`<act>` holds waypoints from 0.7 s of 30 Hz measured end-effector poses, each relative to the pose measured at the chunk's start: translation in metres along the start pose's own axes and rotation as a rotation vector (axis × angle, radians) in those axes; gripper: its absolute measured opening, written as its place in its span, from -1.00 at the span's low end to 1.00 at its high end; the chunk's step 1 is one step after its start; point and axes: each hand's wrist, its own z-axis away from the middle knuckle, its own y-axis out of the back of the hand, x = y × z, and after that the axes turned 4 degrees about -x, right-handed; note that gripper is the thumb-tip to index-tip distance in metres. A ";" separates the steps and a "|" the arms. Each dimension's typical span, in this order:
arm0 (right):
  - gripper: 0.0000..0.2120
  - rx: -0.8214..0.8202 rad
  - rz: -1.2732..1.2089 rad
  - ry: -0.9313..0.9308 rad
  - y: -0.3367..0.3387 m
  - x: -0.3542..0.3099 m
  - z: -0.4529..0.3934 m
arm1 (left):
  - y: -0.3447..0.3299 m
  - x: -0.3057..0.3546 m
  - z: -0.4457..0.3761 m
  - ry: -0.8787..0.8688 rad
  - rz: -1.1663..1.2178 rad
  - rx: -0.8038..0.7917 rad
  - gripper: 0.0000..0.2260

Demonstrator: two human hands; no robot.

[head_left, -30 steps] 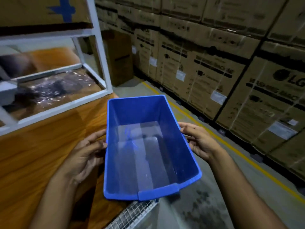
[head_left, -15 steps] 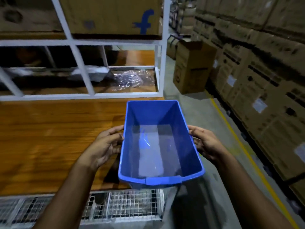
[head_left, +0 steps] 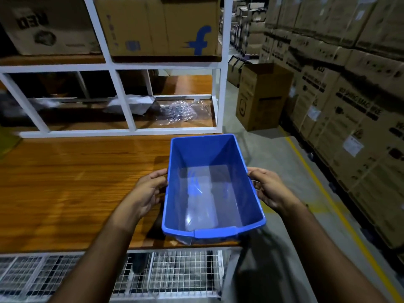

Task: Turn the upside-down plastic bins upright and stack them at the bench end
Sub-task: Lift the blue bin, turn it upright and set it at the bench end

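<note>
your left hand [head_left: 147, 194] and right hand [head_left: 271, 191] each grip a long side of the upright blue bin [head_left: 211, 189], its long axis pointing away from you, over the worktop [head_left: 72, 182] end.

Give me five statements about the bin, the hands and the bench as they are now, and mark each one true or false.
1. The blue bin has its open side facing up. True.
2. Only one hand touches the bin. False: the left hand is on its left wall and the right hand is on its right wall.
3. The bin is at the right end of the wooden bench. True.
4. Another bin is nested inside the blue bin. False: its inside is empty, with the bare floor of the bin showing.
5. The cardboard box with the blue letter f stands on the bench top beside the bin. False: it sits up on the white shelf frame behind the bench.
</note>
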 end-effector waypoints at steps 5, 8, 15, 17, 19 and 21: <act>-0.74 0.021 0.082 -0.016 0.012 0.001 0.002 | -0.001 0.002 -0.001 -0.014 -0.032 0.031 -0.65; -0.72 0.129 0.206 -0.056 0.030 0.022 0.000 | 0.000 0.001 -0.003 -0.044 -0.092 0.040 -0.62; -0.81 0.081 0.482 -0.022 0.038 0.073 0.007 | -0.012 0.006 -0.003 -0.056 -0.141 0.051 -0.62; -0.72 0.033 0.493 0.032 0.033 0.075 0.012 | -0.011 0.005 -0.003 -0.056 -0.160 0.046 -0.62; -0.70 -0.001 0.522 0.048 0.032 0.080 0.013 | -0.009 0.004 -0.004 -0.061 -0.183 0.040 -0.61; -0.72 -0.018 0.536 0.038 0.034 0.089 0.011 | -0.009 0.003 -0.004 -0.064 -0.194 0.037 -0.60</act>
